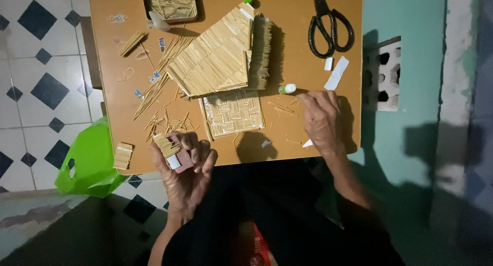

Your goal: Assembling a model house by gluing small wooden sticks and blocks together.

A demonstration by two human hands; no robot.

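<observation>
My left hand (185, 168) holds a small pink block (181, 160) with a bundle of toothpicks stuck on it, at the table's near edge. My right hand (321, 121) rests palm down on the brown table (303, 40), fingers reaching toward a small glue bottle with a green cap (287, 89); whether it touches the bottle is unclear. Between the hands lies a woven toothpick panel (233, 113). Behind it stands a toothpick house roof (218, 55).
Black scissors (328, 27) lie at the far right, white paper strips (336, 73) below them. A tray of toothpicks (171, 3) sits at the far edge; loose toothpicks (159, 91) scatter left. A green plastic bag (90, 160) hangs beside the table's left corner.
</observation>
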